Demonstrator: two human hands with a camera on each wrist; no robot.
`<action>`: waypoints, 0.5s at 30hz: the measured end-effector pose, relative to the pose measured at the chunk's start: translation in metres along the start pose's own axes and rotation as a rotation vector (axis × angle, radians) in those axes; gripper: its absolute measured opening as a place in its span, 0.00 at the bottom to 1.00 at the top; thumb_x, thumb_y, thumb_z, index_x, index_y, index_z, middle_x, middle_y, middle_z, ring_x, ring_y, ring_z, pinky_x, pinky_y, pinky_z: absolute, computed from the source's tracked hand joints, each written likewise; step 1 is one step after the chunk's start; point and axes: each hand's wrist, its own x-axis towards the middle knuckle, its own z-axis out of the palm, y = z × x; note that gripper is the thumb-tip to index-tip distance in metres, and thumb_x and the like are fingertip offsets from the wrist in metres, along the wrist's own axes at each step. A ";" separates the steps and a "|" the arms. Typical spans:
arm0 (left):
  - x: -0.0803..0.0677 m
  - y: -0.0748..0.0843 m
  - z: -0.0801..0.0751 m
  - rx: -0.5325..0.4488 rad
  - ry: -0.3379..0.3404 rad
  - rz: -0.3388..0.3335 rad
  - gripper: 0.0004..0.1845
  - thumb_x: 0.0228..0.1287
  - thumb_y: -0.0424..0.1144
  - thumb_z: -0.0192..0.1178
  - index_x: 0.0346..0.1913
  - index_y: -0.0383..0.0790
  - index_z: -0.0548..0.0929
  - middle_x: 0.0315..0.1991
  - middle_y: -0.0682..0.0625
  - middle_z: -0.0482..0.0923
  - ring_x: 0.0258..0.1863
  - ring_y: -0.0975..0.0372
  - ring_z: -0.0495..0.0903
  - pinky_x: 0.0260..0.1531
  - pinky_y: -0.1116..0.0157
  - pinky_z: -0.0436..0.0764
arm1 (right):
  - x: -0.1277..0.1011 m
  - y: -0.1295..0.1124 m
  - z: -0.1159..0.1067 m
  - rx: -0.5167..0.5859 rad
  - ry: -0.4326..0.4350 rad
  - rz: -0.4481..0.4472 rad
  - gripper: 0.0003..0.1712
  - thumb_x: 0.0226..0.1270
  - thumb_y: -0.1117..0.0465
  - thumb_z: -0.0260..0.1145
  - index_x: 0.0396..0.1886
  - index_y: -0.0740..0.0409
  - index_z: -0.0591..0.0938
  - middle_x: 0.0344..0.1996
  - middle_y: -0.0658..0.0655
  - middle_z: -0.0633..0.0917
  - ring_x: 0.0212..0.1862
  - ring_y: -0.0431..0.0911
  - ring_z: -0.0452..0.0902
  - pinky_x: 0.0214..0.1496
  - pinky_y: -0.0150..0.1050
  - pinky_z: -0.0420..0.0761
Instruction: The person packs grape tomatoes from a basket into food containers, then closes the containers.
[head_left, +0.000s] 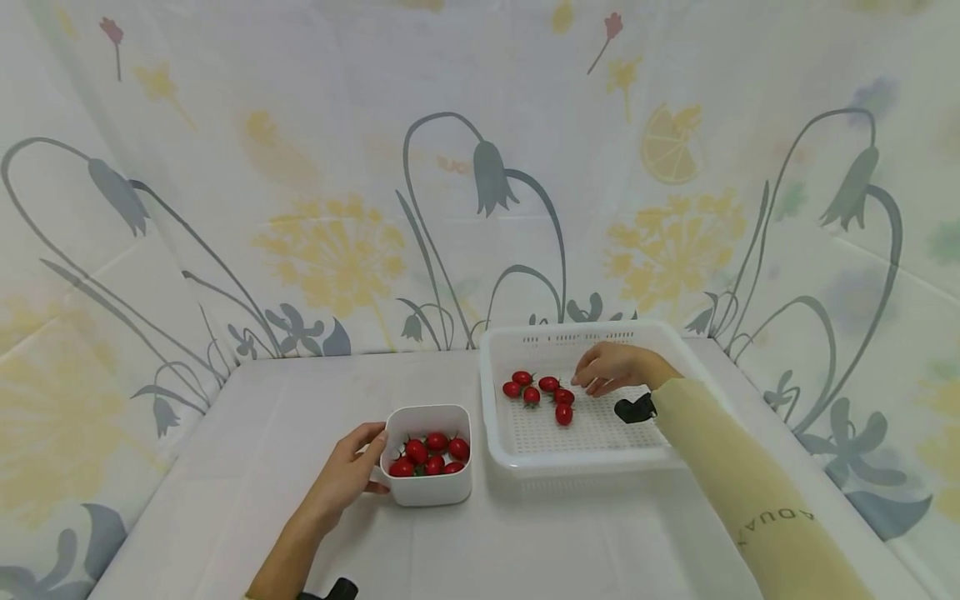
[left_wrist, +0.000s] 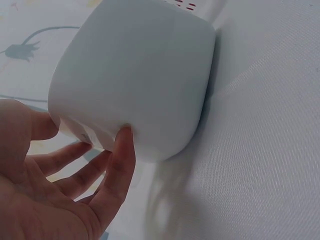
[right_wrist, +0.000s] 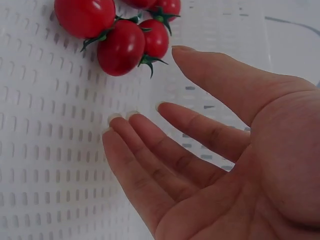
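Note:
My left hand (head_left: 350, 467) holds the near-left side of a small white square container (head_left: 431, 493), thumb at its rim and fingertips against its outer wall. In the left wrist view the smooth wall of this container (left_wrist: 135, 75) fills the upper part, and the fingers (left_wrist: 122, 165) touch it. Several red cherry tomatoes (head_left: 416, 452) with green stems lie inside. Over the white perforated basket (head_left: 600, 460) my right hand (head_left: 615, 367) hovers, fingers loosely bent and apart, holding nothing. Just beyond its fingertips in the right wrist view, a cluster of cherry tomatoes (right_wrist: 121, 48) lies on the basket floor.
The basket stands right of the container on a white-covered table (head_left: 300, 400). A floral cloth (head_left: 337, 125) hangs behind the table and along both sides. The basket's raised rim surrounds the loose tomatoes, which sit in its left half.

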 end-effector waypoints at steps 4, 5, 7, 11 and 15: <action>0.000 -0.001 0.000 -0.010 0.001 0.002 0.21 0.82 0.42 0.50 0.68 0.36 0.74 0.66 0.38 0.73 0.55 0.46 0.79 0.36 0.56 0.89 | 0.003 0.001 0.008 0.023 -0.014 0.013 0.20 0.71 0.63 0.65 0.57 0.72 0.79 0.49 0.65 0.85 0.50 0.55 0.83 0.59 0.48 0.84; 0.000 -0.001 0.000 -0.012 0.001 0.003 0.21 0.82 0.42 0.50 0.68 0.36 0.74 0.66 0.38 0.73 0.55 0.46 0.79 0.36 0.56 0.89 | 0.004 0.001 0.009 0.023 -0.018 0.012 0.20 0.71 0.63 0.66 0.56 0.72 0.79 0.48 0.63 0.85 0.50 0.54 0.83 0.59 0.48 0.84; 0.000 -0.002 0.000 -0.013 0.002 0.004 0.21 0.82 0.42 0.50 0.68 0.36 0.74 0.66 0.38 0.73 0.55 0.47 0.79 0.36 0.56 0.89 | 0.006 0.000 0.013 0.028 -0.018 0.024 0.17 0.69 0.63 0.67 0.52 0.70 0.81 0.43 0.60 0.86 0.47 0.53 0.83 0.57 0.47 0.85; 0.000 -0.003 0.000 -0.018 0.003 0.004 0.21 0.82 0.42 0.50 0.68 0.36 0.74 0.66 0.38 0.74 0.54 0.48 0.79 0.36 0.57 0.89 | 0.010 -0.001 0.019 0.018 -0.001 0.050 0.12 0.68 0.61 0.69 0.44 0.67 0.84 0.36 0.56 0.85 0.42 0.50 0.83 0.53 0.44 0.86; 0.001 -0.003 0.000 -0.025 0.007 0.002 0.20 0.82 0.42 0.50 0.68 0.36 0.75 0.65 0.39 0.74 0.52 0.48 0.79 0.35 0.57 0.89 | 0.012 -0.003 0.024 0.024 0.043 0.081 0.09 0.67 0.61 0.71 0.38 0.64 0.84 0.31 0.55 0.82 0.38 0.47 0.82 0.50 0.43 0.87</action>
